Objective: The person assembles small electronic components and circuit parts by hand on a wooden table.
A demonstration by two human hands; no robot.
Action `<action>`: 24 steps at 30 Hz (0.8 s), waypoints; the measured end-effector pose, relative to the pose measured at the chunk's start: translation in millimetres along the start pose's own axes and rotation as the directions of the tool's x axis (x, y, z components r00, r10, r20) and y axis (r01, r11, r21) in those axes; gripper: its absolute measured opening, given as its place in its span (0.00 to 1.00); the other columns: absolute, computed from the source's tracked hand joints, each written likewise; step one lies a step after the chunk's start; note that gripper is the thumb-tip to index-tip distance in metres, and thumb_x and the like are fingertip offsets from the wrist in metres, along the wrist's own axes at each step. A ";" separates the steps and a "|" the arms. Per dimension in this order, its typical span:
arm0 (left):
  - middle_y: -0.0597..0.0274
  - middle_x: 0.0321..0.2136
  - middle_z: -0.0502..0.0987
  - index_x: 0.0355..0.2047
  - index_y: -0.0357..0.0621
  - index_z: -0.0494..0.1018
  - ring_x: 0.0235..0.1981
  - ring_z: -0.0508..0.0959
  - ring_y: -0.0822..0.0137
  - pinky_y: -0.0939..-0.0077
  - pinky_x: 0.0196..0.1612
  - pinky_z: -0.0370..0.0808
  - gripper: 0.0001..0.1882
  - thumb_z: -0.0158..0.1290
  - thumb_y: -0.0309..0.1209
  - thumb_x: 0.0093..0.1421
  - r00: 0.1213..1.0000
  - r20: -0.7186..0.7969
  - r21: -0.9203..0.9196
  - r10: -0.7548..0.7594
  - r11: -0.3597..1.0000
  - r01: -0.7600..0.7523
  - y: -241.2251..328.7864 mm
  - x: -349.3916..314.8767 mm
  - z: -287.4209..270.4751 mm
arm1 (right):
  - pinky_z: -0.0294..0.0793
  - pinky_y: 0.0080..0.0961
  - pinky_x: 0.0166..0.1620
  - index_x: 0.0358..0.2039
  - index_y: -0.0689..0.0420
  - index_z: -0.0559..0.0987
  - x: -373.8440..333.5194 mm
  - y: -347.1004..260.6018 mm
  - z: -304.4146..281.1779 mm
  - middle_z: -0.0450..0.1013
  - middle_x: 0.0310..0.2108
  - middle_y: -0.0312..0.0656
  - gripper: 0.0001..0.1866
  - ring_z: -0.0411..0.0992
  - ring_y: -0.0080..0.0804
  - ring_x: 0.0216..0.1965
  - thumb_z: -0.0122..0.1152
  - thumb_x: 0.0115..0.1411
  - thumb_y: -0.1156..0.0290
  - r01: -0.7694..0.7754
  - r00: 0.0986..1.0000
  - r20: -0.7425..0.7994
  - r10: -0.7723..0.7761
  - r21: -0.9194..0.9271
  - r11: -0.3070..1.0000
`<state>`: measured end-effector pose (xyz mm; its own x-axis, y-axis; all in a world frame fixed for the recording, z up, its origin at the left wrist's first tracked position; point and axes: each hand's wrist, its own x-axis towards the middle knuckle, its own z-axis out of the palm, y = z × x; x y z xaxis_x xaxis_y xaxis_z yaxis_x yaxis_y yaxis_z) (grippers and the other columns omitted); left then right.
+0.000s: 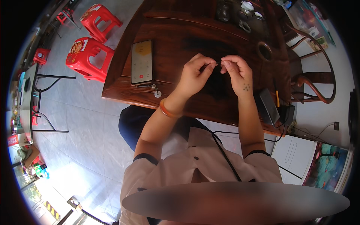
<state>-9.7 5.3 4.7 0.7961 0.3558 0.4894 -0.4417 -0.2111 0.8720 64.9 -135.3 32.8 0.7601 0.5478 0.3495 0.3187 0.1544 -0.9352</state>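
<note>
Both hands are raised over the dark wooden table [168, 45], fingertips close together. My left hand [195, 73], with an orange bangle on its wrist, pinches thumb and forefinger on something too small to make out. Facing it, my right hand [239, 73] is also closed in a pinch; whatever lies in its fingertips cannot be made out. A tiny dark spot shows in the narrow gap between the two pinches. To the left of my left hand, a lit smartphone [141, 62] lies face up. Below the phone sits a small round metal tag [158, 94] on a short strap.
Red plastic stools [90, 58] stand left of the table. At the right are a dark box-like device [268, 107], a yellow pencil-like stick [277, 98] and a wooden chair [318, 77]. White teaware [247, 6] is at the far side. A black cable [240, 132] crosses near my lap.
</note>
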 end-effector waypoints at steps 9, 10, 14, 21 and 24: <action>0.57 0.27 0.74 0.30 0.39 0.74 0.27 0.76 0.56 0.69 0.29 0.73 0.06 0.55 0.18 0.50 0.969 0.007 0.418 0.248 0.879 -0.228 1.8 0.2 0.2 | 0.68 0.34 0.48 0.31 0.51 0.80 11.1 -12.0 -7.2 0.73 0.29 0.31 0.11 0.72 0.27 0.31 0.68 0.45 0.72 0.547 0.796 0.333 -0.505 -0.754 0.364; 0.57 0.26 0.74 0.29 0.39 0.74 0.27 0.77 0.56 0.68 0.28 0.74 0.06 0.55 0.19 0.50 0.963 0.027 0.450 0.267 0.857 -0.250 1.4 0.7 0.0 | 0.66 0.35 0.50 0.30 0.51 0.80 10.4 -10.2 -7.6 0.73 0.28 0.29 0.11 0.72 0.25 0.30 0.68 0.44 0.72 0.550 0.792 0.349 -0.500 -0.764 0.338; 0.57 0.26 0.74 0.29 0.39 0.74 0.27 0.77 0.55 0.68 0.28 0.74 0.06 0.56 0.20 0.50 0.956 0.049 0.480 0.290 0.832 -0.277 0.4 1.6 -0.1 | 0.65 0.35 0.54 0.28 0.50 0.80 9.6 -5.7 -6.9 0.73 0.27 0.28 0.10 0.72 0.23 0.29 0.69 0.42 0.72 0.558 0.784 0.366 -0.501 -0.769 0.312; 0.57 0.27 0.74 0.29 0.39 0.74 0.27 0.77 0.56 0.68 0.29 0.74 0.06 0.57 0.20 0.49 0.946 0.069 0.475 0.318 0.823 -0.311 -0.7 3.3 -2.1 | 0.69 0.34 0.48 0.28 0.52 0.79 8.5 -0.6 -9.4 0.72 0.26 0.33 0.06 0.72 0.28 0.29 0.66 0.47 0.74 0.534 0.826 0.346 -0.446 -0.733 0.421; 0.57 0.28 0.74 0.29 0.39 0.74 0.29 0.76 0.57 0.69 0.30 0.74 0.06 0.57 0.19 0.49 0.953 0.040 0.433 0.299 0.855 -0.286 -0.4 4.6 -3.3 | 0.70 0.29 0.43 0.29 0.53 0.79 2.9 3.3 -6.9 0.71 0.24 0.36 0.03 0.71 0.27 0.32 0.63 0.52 0.73 0.254 0.967 0.145 -0.209 -0.586 0.769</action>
<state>-7.3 10.0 6.7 0.6433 0.2401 0.7270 -0.4264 -0.6763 0.6007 72.1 -138.8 31.2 0.5862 0.6167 0.5253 0.7704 -0.2237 -0.5971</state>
